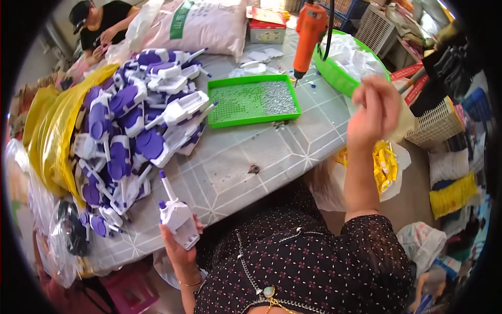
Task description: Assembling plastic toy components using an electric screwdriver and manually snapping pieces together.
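While the left hand (180, 251) closes its grip around a white and purple plastic toy device with a thin antenna-like stem (177, 214), it holds that piece just off the near edge of the bench (235, 162), close to the person's body, stem pointing up and away. The right hand (374, 110) is raised above the bench's right edge, fingers loosely curled; whether its grip has hold of anything cannot be told, since the hand is blurred.

Beside the held piece, a large heap of matching white and purple plastic pieces (136, 125) covers the bench's left half, spilling toward the near left corner. A yellow plastic sack (52, 136) lies along the left edge. Near the middle of the far side sits a flat green plastic tray filled with small metal screws (252, 99). An orange electric screwdriver (308, 31) hangs above the far right, next to a green basket of white plastic parts (340, 73). Another person (102, 26) works at the far left corner.
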### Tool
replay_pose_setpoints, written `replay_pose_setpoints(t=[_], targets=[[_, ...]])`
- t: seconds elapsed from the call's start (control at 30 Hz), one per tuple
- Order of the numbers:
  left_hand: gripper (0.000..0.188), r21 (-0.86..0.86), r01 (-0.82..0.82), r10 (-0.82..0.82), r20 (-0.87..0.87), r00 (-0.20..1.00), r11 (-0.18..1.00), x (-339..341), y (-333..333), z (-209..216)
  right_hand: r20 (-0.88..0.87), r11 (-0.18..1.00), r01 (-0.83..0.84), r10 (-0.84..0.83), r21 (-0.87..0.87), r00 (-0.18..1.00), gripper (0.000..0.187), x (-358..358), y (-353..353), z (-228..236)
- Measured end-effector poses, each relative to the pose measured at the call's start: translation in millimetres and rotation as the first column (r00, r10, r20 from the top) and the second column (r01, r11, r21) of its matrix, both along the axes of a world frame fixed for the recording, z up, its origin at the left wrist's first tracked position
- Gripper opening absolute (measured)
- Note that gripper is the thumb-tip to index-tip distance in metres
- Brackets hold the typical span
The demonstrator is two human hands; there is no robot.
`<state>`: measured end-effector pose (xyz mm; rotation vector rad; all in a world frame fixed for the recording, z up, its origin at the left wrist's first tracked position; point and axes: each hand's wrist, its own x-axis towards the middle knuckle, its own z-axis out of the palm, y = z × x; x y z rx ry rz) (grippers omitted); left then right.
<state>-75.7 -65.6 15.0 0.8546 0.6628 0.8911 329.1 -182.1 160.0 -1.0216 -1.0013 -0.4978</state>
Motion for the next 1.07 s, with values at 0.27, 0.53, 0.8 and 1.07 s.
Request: replay_pose_setpoints(t=[0.27,0.53,0.8,1.07], targets=[[0.075,-0.15,0.211,-0.184,0.172,0.968,0.966,50.3,13.0,-6.4,-0.011,0.657,0.099,-0.161,-0.747,0.987,0.028,259.8,151.1,-185.6],[0.085,0.034,0.118,-0.116,-0.071,0.991,0.992,55.1,-0.8,-25.1,0.499,0.448,0.5,-0.131,-0.741,0.857,0.04,324.8,249.9,-233.0],[0.09,0.021,0.106,-0.106,-0.024,0.994,0.994,55.7,-1.5,-20.0,0.404,0.201,0.486,-0.342,-0.851,0.848,0.023,281.2,163.0,-158.9],[0.101,0.068,0.129,-0.135,0.093,0.987,0.989,82.8,-1.4,7.3,0.024,0.208,0.01,0.067,-0.978,0.997,0.038,55.5,-42.9,-64.8]])
